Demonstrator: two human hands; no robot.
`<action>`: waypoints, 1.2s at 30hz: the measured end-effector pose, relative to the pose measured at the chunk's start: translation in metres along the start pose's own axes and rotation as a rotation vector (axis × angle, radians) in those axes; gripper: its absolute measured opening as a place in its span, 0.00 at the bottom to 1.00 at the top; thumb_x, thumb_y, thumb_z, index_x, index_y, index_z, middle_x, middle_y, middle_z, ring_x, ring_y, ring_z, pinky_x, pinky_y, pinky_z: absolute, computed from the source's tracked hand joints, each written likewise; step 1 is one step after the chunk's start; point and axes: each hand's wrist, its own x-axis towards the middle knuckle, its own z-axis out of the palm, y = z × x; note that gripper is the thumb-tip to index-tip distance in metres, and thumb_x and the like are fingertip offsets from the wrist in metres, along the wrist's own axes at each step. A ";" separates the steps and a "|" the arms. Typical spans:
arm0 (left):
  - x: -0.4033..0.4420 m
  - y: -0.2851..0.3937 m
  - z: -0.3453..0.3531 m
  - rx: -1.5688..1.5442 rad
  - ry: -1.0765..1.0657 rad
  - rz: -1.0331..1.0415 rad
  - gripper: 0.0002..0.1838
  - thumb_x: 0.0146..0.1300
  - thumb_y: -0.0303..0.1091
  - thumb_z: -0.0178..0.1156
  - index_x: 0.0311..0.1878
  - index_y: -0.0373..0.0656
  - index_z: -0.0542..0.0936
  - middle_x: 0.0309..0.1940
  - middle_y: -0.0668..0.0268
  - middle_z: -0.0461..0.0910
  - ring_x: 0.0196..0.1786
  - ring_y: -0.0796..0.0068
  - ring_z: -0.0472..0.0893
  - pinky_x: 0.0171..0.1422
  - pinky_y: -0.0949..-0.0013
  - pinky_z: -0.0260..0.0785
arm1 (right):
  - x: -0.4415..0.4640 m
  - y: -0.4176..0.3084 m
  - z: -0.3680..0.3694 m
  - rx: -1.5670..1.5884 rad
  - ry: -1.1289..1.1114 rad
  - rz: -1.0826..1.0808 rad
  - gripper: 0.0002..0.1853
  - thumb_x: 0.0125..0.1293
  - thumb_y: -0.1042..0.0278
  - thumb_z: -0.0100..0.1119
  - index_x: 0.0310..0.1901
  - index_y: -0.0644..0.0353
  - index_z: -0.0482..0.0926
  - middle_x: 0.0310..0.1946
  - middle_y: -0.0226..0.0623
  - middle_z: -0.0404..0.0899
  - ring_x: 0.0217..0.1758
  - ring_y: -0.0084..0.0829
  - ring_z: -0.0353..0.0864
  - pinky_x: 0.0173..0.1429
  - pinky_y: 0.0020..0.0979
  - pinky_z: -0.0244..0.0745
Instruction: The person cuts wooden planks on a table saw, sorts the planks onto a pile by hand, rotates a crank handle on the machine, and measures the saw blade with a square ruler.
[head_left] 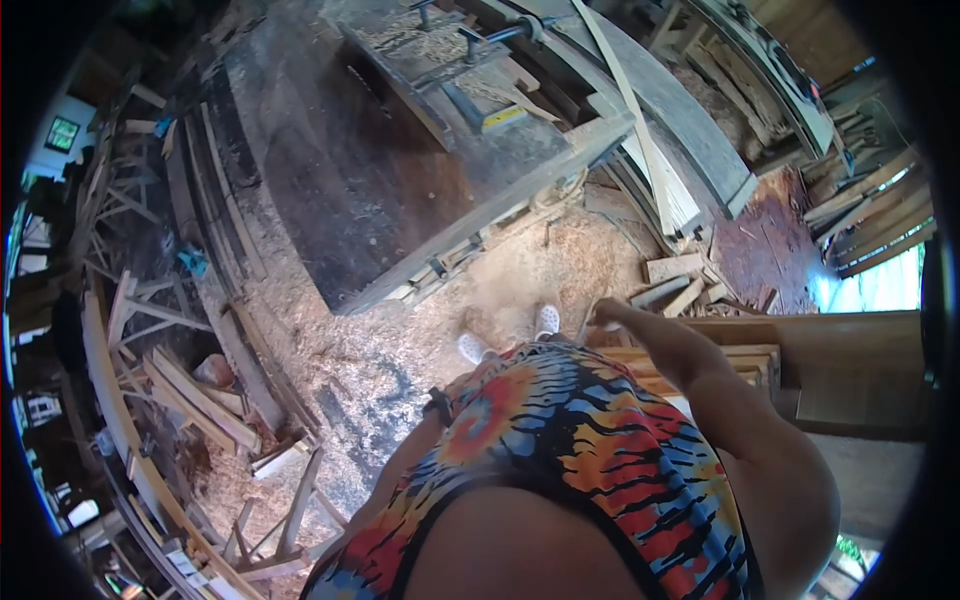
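My right hand (604, 313) hangs at the end of my stretched arm, near a stack of wooden panels (740, 358) on my right. It is small and blurred, so its fingers cannot be made out. On the other side, my left hand (455, 386) is partly hidden by my colourful shirt, past a dark band (437, 402) on the wrist. Whether it holds anything does not show. Ahead of me stands a large dark worktable (385, 190), with a yellow-marked tool (503, 117) and an upright board (395, 85) on it.
Sawdust and shavings (345, 375) cover the floor around my white shoes (548, 319). Wood offcuts (690, 285) lie in a heap ahead to the right. Long planks (205, 400) and wooden trestles (160, 315) line the left side. Broad boards (660, 90) lie beyond the table.
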 end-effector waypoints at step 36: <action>-0.572 0.376 -0.337 1.104 0.891 1.921 0.17 0.60 0.43 0.66 0.49 0.48 0.79 0.45 0.65 0.76 0.43 0.73 0.71 0.51 0.61 0.69 | -0.506 -0.207 -0.393 -0.616 1.988 -1.051 0.10 0.66 0.71 0.54 0.43 0.66 0.82 0.40 0.45 0.83 0.44 0.40 0.81 0.53 0.42 0.75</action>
